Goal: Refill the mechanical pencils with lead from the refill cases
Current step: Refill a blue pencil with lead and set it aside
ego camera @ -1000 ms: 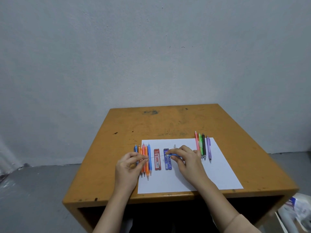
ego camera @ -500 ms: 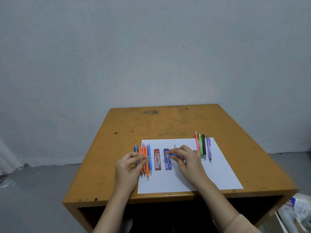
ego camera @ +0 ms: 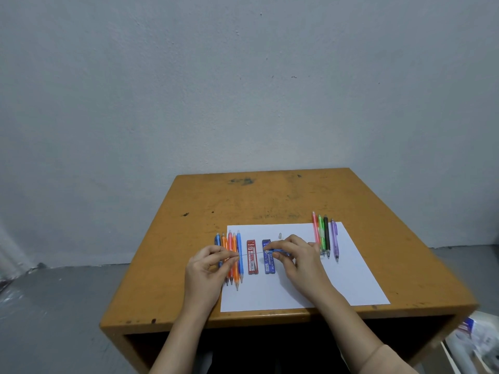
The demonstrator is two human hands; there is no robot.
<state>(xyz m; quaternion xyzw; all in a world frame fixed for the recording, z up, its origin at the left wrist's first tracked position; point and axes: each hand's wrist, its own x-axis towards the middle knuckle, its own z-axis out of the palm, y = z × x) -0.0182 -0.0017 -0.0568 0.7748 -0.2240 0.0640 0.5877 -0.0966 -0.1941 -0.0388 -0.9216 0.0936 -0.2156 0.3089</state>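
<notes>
My right hand (ego camera: 302, 259) holds a blue mechanical pencil (ego camera: 278, 251) sideways above the blue refill case (ego camera: 268, 257). My left hand (ego camera: 210, 268) pinches a thin lead (ego camera: 251, 253) whose far end meets the pencil's open end. The red refill case (ego camera: 252, 257) lies beside the blue one on the white paper (ego camera: 345, 282). A row of several blue and orange pencils (ego camera: 234, 259) lies at the paper's left, partly under my left hand. Several pencils, red, green, black and purple (ego camera: 325, 236), lie at its right. A small clear cap (ego camera: 280, 235) rests behind my right hand.
The paper sits on a worn yellow wooden desk (ego camera: 270, 195) that stands against a grey wall. Grey floor lies to the left. Plastic-wrapped white items (ego camera: 478, 341) sit low at the right, beside the desk.
Almost nothing differs: both hands stay in place, with the lead still stretched between my left fingers and the pencil's end.
</notes>
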